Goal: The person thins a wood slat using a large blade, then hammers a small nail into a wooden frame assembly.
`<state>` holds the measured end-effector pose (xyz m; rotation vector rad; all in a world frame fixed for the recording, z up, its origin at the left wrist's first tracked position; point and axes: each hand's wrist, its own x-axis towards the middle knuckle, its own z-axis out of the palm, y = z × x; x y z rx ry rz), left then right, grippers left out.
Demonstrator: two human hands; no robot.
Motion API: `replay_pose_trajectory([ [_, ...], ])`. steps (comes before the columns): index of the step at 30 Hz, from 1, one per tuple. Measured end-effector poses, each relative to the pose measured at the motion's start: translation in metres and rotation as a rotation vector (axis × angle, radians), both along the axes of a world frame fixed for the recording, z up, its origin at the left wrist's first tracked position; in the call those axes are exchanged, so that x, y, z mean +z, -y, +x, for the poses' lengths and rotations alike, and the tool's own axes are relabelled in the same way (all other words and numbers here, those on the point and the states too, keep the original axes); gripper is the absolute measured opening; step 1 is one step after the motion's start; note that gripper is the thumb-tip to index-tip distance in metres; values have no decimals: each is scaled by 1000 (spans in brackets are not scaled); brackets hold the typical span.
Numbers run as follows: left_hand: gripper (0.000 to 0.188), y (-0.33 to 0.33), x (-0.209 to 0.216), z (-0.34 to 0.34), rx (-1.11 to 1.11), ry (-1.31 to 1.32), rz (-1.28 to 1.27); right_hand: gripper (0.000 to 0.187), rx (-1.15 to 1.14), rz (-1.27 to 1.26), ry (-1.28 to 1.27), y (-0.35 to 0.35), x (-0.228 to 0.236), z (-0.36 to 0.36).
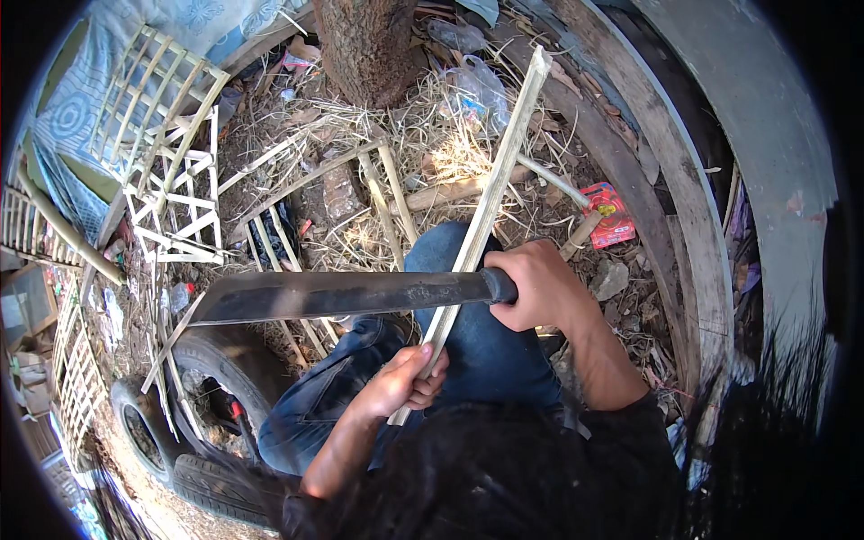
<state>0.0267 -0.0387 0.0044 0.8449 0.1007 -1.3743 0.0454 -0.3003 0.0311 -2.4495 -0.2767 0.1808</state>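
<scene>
My right hand [531, 286] is wrapped round the handle of a machete [351, 295], whose wide dark blade reaches out to the left. The blade lies across a long pale strip of split bamboo [490, 193], near the strip's middle. Lower down, my left hand [409, 380] grips that strip near its near end, with the fingers curled round it. From there the bamboo slants up and away to the right, over my knee in blue jeans [490, 364]. The handle is mostly hidden in my right fist.
Bamboo lattice frames [148, 108] stand at the far left. Old tyres [225, 369] lie at the lower left. A tree trunk [367, 49] rises ahead, with shavings [459, 157] littering the ground. A red packet [610, 214] lies at the right, beside wooden planks [679, 162].
</scene>
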Motion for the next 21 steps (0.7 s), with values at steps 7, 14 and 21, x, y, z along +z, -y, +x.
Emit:
replay_pose_trajectory([
  [7,45,-3,-5,1,-8,-43,-24,49,-80,86,-11,-6,2,-5],
  [14,43,-17,-3,-6,-32,-10,12,60,-239,-141,77,-22,10,-9],
  [21,42,-51,-21,-34,-19,-12,-31,68,-314,-226,184,-17,-4,-14],
])
